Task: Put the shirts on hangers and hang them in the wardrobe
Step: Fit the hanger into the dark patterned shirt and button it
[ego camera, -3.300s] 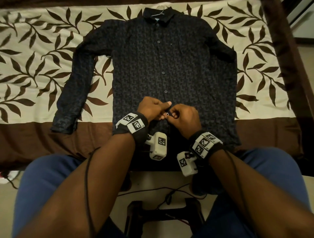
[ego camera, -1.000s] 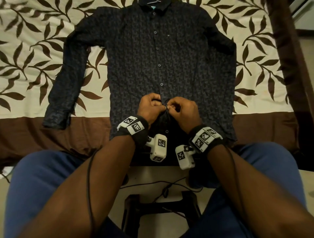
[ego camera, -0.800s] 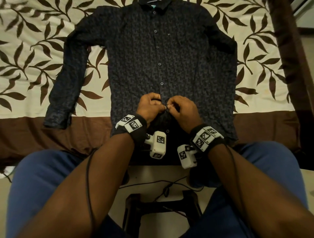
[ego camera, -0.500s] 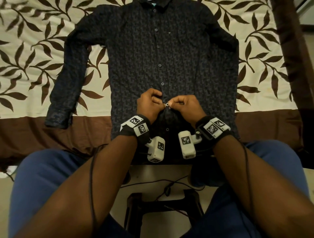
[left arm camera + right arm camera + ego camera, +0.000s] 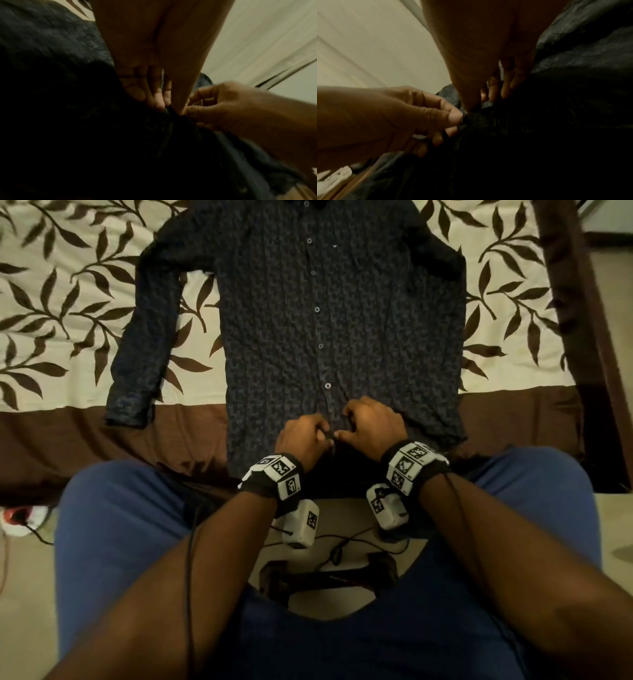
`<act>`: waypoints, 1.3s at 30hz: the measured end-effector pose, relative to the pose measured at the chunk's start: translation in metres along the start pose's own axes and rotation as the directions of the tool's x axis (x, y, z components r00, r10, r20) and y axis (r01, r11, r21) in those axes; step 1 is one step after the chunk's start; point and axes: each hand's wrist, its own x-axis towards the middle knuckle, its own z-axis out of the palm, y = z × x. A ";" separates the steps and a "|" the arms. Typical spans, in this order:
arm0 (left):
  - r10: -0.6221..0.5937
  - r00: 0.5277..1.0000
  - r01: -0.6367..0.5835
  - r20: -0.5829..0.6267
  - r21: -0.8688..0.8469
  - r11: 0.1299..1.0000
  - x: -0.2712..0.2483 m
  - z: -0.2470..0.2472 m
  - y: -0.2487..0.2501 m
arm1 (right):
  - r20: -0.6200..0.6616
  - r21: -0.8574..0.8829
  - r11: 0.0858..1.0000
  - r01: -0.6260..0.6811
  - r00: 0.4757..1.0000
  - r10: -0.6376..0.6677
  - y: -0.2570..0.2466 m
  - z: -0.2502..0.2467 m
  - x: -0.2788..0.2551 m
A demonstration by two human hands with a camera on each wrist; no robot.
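Nearest, blue trouser legs (image 5: pixel 113 542) frame both forearms. The left hand (image 5: pixel 301 440) and right hand (image 5: pixel 373 426) meet thumb to thumb at the lower placket of the dark patterned shirt (image 5: pixel 274 330), each pinching the cloth. The shirt lies flat, buttoned, sleeves spread, on the leaf-print bedspread (image 5: pixel 61 302) beyond.

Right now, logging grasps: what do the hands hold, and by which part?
Both the left hand and right hand pinch the dark shirt at its front button placket, near the hem.
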 end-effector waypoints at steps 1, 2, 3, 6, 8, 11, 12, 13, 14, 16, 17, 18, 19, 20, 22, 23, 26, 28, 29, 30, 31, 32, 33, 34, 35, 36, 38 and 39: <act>-0.010 1.000 0.011 -0.021 0.024 1.000 -0.003 0.002 0.001 | 0.003 -0.017 1.000 0.010 1.000 -0.009 -0.002 0.000 -0.003; -0.012 0.999 0.015 -0.051 0.058 0.998 -0.004 0.003 0.004 | 0.016 -0.036 0.999 0.011 1.000 -0.011 -0.003 0.000 -0.005; -0.010 0.997 0.016 -0.071 0.097 0.995 -0.005 0.003 0.007 | 0.037 -0.054 0.998 0.014 0.999 -0.012 -0.003 0.000 -0.007; 0.027 0.996 -0.011 -0.088 0.177 0.984 -0.004 0.004 0.015 | 0.073 -0.081 0.997 0.003 0.997 0.003 -0.005 0.002 -0.016; 0.060 0.995 -0.042 -0.082 0.202 0.978 -0.003 0.004 0.018 | 0.045 -0.046 0.999 -0.001 0.999 0.003 -0.009 0.003 -0.020; 0.048 0.996 -0.036 -0.073 0.168 0.985 -0.002 0.005 0.019 | 0.019 0.102 0.992 -0.067 0.998 0.065 -0.013 0.005 -0.022; 0.021 0.997 -0.010 -0.080 0.137 0.991 -0.003 0.005 0.019 | 0.018 0.177 0.979 -0.098 0.995 0.096 -0.013 0.005 -0.022; -0.013 0.996 0.023 -0.089 0.105 0.994 -0.003 0.005 0.018 | 0.019 0.248 0.962 -0.117 0.993 0.116 -0.011 0.005 -0.022; -0.040 0.995 0.046 -0.090 0.075 0.996 -0.001 0.005 0.016 | 0.029 0.306 0.943 -0.134 0.991 0.131 -0.009 0.003 -0.023; -0.077 0.995 0.078 -0.070 0.018 0.997 0.000 0.005 0.014 | 0.048 0.389 0.907 -0.161 0.987 0.155 -0.001 -0.004 -0.022; -0.089 0.994 0.088 -0.068 -0.025 0.996 0.001 0.004 0.012 | 0.056 0.419 0.892 -0.171 0.985 0.163 0.004 -0.009 -0.021; -0.105 0.992 0.099 -0.070 -0.084 0.992 0.001 0.003 0.010 | 0.059 0.436 0.882 -0.178 0.984 0.169 0.008 -0.014 -0.021; -0.128 0.989 0.116 -0.070 -0.162 0.980 0.001 0.002 0.008 | 0.056 0.441 0.879 -0.181 0.983 0.175 0.014 -0.018 -0.019; -0.148 0.987 0.128 -0.070 -0.240 0.962 0.001 0.001 0.006 | 0.047 0.442 0.878 -0.182 0.983 0.180 0.017 -0.021 -0.018; -0.167 0.983 0.133 -0.069 -0.350 0.927 -0.002 -0.001 0.006 | 0.005 0.456 0.875 -0.160 0.984 0.177 0.018 -0.020 -0.016; -0.173 0.982 0.131 -0.080 -0.371 0.919 -0.003 -0.002 0.007 | -0.027 0.467 0.875 -0.128 0.987 0.159 0.015 -0.018 -0.015; -0.198 0.973 0.138 -0.119 -0.387 0.912 -0.002 -0.003 0.006 | -0.068 0.357 0.934 -0.019 0.997 0.046 -0.001 -0.006 -0.011; -0.215 0.967 0.148 -0.134 -0.391 0.909 -0.001 -0.002 0.002 | -0.052 0.201 0.980 0.011 0.999 -0.001 -0.009 0.002 -0.008; -0.218 0.967 0.150 -0.134 -0.394 0.907 -0.001 -0.001 -0.001 | -0.042 0.135 0.991 0.020 0.999 -0.014 -0.012 0.006 -0.007; -0.217 0.967 0.148 -0.135 -0.398 0.905 -0.001 -0.001 -0.004 | -0.037 0.080 0.996 0.024 0.999 -0.022 -0.014 0.008 -0.007; -0.216 0.967 0.146 -0.134 -0.402 0.904 -0.001 -0.001 -0.006 | -0.040 0.043 0.999 0.025 0.999 -0.023 -0.015 0.009 -0.006; -0.213 0.968 0.142 -0.132 -0.409 0.901 -0.001 -0.001 -0.008 | -0.047 0.027 0.999 0.022 0.999 -0.020 -0.015 0.009 -0.006; -0.210 0.969 0.139 -0.131 -0.414 0.900 -0.001 -0.001 -0.008 | -0.050 0.042 0.999 0.011 0.999 -0.009 -0.015 0.008 -0.005; -0.205 0.970 0.134 -0.132 -0.415 0.900 -0.001 -0.002 -0.009 | -0.049 0.089 0.996 -0.012 0.999 0.016 -0.014 0.007 -0.005; -0.200 0.971 0.131 -0.131 -0.409 0.903 -0.001 -0.003 -0.008 | -0.052 0.157 0.987 -0.038 0.998 0.046 -0.012 0.006 -0.005; -0.193 0.973 0.126 -0.130 -0.402 0.907 -0.001 -0.003 -0.007 | -0.057 0.230 0.971 -0.065 0.995 0.081 -0.010 0.006 -0.004; -0.185 0.974 0.121 -0.128 -0.393 0.912 -0.001 -0.004 -0.005 | -0.083 0.357 0.928 -0.107 0.986 0.146 -0.004 0.007 -0.004; -0.182 0.975 0.119 -0.129 -0.391 0.913 -0.001 -0.004 -0.004 | -0.099 0.407 0.906 -0.113 0.981 0.167 -0.001 0.006 -0.004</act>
